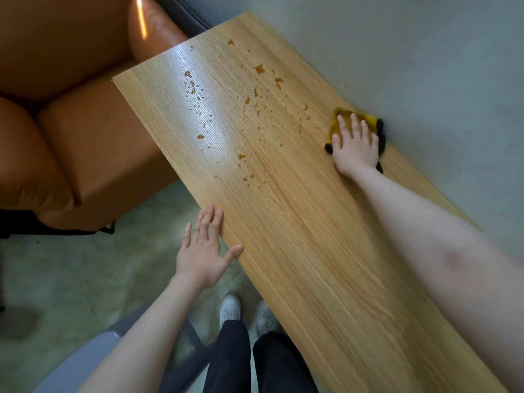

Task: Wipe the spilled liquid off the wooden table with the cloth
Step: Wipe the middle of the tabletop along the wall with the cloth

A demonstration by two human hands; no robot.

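A long wooden table [297, 228] runs along a grey wall. Amber drops and small puddles of spilled liquid [249, 103] are scattered over its far half. A yellow cloth with black edging [344, 114] lies flat at the table's wall-side edge, to the right of the spill. My right hand [355, 147] lies on the cloth with fingers straight and spread, pressing it down. My left hand [202, 251] rests open at the table's near edge, fingers straight, thumb on the wood, holding nothing.
An orange leather armchair [73, 131] stands by the table's far left end. The grey wall [425, 66] borders the table's right side. A grey chair [93, 353] is at lower left. My legs and white shoes [245, 313] stand on the tiled floor.
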